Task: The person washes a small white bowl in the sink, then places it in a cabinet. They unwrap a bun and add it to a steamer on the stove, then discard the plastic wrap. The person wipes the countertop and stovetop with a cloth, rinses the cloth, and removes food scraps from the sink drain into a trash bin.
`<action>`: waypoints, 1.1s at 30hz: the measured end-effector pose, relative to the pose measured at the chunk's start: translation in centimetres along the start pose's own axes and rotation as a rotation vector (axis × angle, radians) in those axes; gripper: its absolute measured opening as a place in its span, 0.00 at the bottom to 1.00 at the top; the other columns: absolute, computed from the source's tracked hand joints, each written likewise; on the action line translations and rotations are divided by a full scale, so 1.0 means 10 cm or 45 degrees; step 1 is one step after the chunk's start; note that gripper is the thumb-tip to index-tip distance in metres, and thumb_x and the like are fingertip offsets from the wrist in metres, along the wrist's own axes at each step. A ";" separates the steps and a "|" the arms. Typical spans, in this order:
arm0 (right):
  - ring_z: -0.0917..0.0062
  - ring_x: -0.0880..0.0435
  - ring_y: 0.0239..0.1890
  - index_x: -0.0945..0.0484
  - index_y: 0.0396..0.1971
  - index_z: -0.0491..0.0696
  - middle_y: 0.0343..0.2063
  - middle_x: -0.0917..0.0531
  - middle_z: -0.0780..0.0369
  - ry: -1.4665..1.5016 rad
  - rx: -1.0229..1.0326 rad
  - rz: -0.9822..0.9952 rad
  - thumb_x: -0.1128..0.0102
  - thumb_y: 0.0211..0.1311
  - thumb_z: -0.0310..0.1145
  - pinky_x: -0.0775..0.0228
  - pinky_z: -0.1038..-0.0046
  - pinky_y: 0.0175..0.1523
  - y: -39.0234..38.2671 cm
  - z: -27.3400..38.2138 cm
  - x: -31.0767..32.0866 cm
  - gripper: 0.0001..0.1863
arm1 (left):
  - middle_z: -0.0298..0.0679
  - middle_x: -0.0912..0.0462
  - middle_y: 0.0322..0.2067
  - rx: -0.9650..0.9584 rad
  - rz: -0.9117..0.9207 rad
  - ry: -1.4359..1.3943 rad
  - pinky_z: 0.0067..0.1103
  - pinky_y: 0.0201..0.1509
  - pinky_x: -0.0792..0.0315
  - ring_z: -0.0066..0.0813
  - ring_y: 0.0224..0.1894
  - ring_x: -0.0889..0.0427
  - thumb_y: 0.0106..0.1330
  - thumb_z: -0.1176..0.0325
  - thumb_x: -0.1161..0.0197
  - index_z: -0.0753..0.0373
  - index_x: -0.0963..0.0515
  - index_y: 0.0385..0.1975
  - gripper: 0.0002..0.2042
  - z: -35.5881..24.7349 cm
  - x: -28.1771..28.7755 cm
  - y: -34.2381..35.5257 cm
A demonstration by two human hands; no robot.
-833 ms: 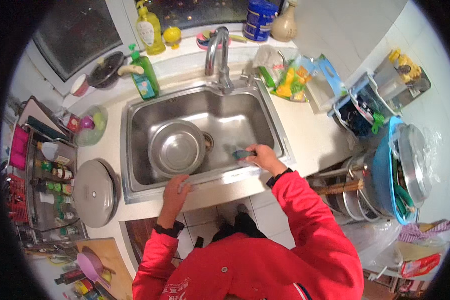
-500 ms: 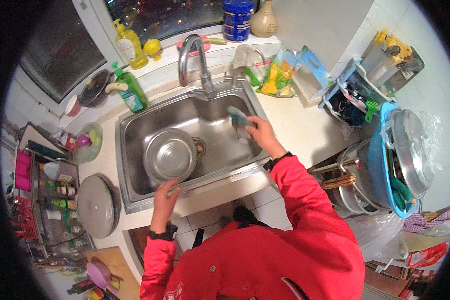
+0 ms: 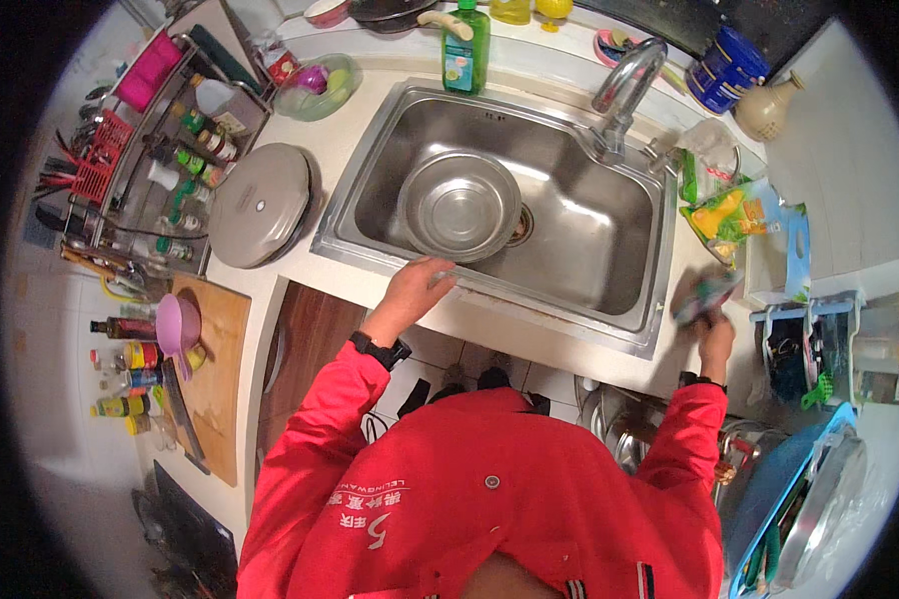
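Note:
A round steel basin (image 3: 459, 212) sits in the left part of the stainless steel sink (image 3: 589, 290), beside the drain. My left hand (image 3: 415, 298) is at the sink's front rim, close to the basin, its fingers stretched out and holding nothing. Right of the sink, over the counter, my right hand (image 3: 715, 337) grips a small green-and-grey piece (image 3: 707, 296), smeared by motion. It may be a scouring pad, but its kind is unclear. Above the sink's back edge stands the curved faucet (image 3: 629, 85).
Behind the sink is a green soap bottle (image 3: 465, 50). Left of it lie a grey round appliance (image 3: 260, 207), a bowl of vegetables (image 3: 317, 90) and a cutting board (image 3: 225, 369) with a knife. Colourful packages (image 3: 734, 215) and a blue tub (image 3: 794, 504) are at the right.
My right hand has moved from over the sink to the right-hand counter with the small piece. My view has turned left. The basin still lies in the sink, and my left hand stays near its rim.

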State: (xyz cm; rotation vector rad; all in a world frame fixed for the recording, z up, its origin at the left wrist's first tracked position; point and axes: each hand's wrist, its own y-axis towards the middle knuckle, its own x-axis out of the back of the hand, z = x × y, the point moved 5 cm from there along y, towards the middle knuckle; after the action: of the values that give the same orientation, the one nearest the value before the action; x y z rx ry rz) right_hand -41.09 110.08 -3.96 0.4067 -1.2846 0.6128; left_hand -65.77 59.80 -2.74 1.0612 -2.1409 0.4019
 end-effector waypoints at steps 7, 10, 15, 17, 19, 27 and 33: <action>0.70 0.23 0.48 0.26 0.50 0.43 0.45 0.21 0.57 0.446 0.541 -0.093 0.42 0.59 0.28 0.35 0.72 0.56 0.10 0.55 -0.29 0.18 | 0.46 0.21 0.42 0.056 -0.024 0.101 0.31 0.50 0.30 0.45 0.45 0.24 0.60 0.61 0.40 0.62 0.23 0.43 0.15 0.20 -0.03 -0.24; 0.67 0.21 0.45 0.25 0.48 0.41 0.44 0.20 0.54 0.581 0.617 0.200 0.42 0.56 0.25 0.33 0.73 0.53 0.10 1.14 -0.49 0.18 | 0.46 0.22 0.44 0.119 -0.108 0.104 0.30 0.53 0.31 0.44 0.48 0.24 0.61 0.60 0.41 0.63 0.24 0.44 0.16 0.30 0.03 -0.39; 0.72 0.21 0.42 0.25 0.49 0.44 0.40 0.20 0.54 0.471 0.854 0.643 0.40 0.54 0.29 0.31 0.75 0.48 0.01 2.01 -0.90 0.20 | 0.46 0.23 0.47 0.257 -0.216 0.120 0.31 0.55 0.32 0.43 0.50 0.25 0.61 0.59 0.42 0.63 0.24 0.45 0.17 0.47 0.28 -0.79; 0.61 0.22 0.44 0.25 0.49 0.47 0.44 0.21 0.52 0.458 1.086 0.746 0.40 0.53 0.32 0.31 0.68 0.49 -0.05 2.34 -1.20 0.21 | 0.48 0.22 0.44 0.323 -0.379 0.091 0.30 0.53 0.31 0.45 0.49 0.25 0.58 0.61 0.39 0.64 0.23 0.44 0.17 0.51 0.38 -1.06; 0.58 0.25 0.49 0.25 0.48 0.49 0.46 0.23 0.52 0.177 1.286 0.756 0.44 0.54 0.34 0.34 0.62 0.54 -0.03 2.64 -1.49 0.19 | 0.47 0.21 0.43 0.448 -0.328 0.156 0.30 0.52 0.30 0.45 0.48 0.24 0.58 0.61 0.38 0.64 0.23 0.44 0.17 0.59 0.46 -1.30; 0.57 0.25 0.49 0.28 0.47 0.48 0.44 0.23 0.53 0.084 1.166 0.573 0.45 0.53 0.30 0.32 0.59 0.51 -0.03 3.73 -2.27 0.19 | 0.50 0.22 0.42 1.100 -0.425 0.001 0.30 0.50 0.29 0.45 0.47 0.23 0.58 0.63 0.37 0.65 0.23 0.44 0.17 0.58 0.54 -2.24; 0.58 0.19 0.37 0.25 0.39 0.39 0.29 0.20 0.50 0.989 0.524 0.812 0.33 0.45 0.35 0.28 0.61 0.42 0.45 3.61 -2.92 0.22 | 0.51 0.22 0.44 1.176 -0.479 0.005 0.30 0.50 0.30 0.48 0.49 0.24 0.58 0.64 0.37 0.65 0.23 0.44 0.17 0.64 0.36 -2.72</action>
State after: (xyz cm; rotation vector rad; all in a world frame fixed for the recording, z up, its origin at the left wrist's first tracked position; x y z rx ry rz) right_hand -76.07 86.19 -23.52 0.0496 -0.5068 1.4239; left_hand -48.73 37.50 -5.59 1.9028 -1.6689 1.2589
